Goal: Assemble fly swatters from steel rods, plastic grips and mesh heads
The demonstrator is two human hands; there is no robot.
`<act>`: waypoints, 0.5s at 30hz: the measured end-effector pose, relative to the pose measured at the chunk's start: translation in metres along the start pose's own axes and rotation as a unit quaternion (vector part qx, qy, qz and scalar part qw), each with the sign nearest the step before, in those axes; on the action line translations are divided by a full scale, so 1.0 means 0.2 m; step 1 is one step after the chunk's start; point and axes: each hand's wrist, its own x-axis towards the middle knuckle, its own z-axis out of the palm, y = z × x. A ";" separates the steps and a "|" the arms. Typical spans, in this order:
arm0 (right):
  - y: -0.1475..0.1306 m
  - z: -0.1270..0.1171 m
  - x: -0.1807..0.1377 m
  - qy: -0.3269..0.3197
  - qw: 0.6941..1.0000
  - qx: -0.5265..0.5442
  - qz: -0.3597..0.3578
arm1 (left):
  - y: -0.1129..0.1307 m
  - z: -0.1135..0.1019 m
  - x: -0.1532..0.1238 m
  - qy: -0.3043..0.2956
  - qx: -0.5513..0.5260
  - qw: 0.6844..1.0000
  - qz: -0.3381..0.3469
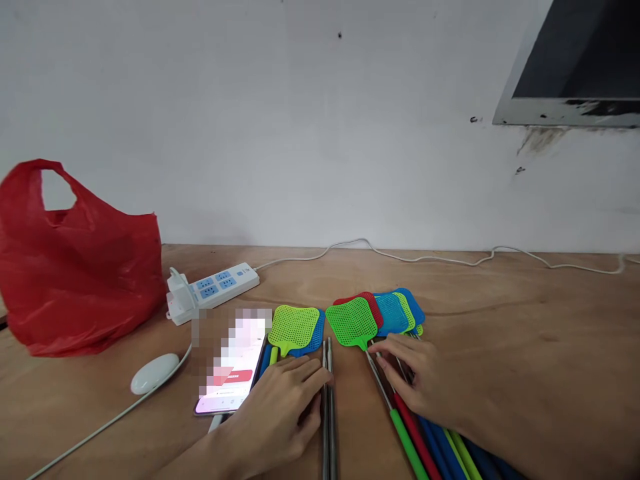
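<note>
My left hand [285, 413] lies over the table with its fingers curled, fingertips against two thin metal rods [329, 440] that run side by side toward me. Just beyond it, a yellow-green fly swatter [294, 327] overlaps a blue fly swatter [317, 339]. My right hand [413, 373] pinches at the thin metal shaft of a red fly swatter [371, 305]. A green fly swatter [352, 321] rests over the red head. Further right, a light-blue fly swatter [391, 315] overlaps several other swatters, their coloured handles fanned beneath my right wrist.
A lit phone [240, 373], partly pixelated, is left of my left hand. Behind it lies a white power strip [215, 287] with a plug and cable. A white oval device [155, 373] and a red plastic bag [85, 267] stand further left. A white cable trails along the wall.
</note>
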 end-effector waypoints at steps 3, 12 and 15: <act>-0.01 0.00 -0.01 -0.033 0.998 -0.056 -0.011 | 0.00 0.00 -0.01 -0.013 0.008 1.000 0.017; -0.03 0.03 -0.02 -0.061 0.991 -0.117 0.023 | -0.03 0.04 -0.03 -0.005 0.023 0.999 0.035; -0.03 0.04 -0.01 -0.068 0.987 -0.141 0.031 | -0.03 0.04 -0.03 0.003 0.030 0.999 0.035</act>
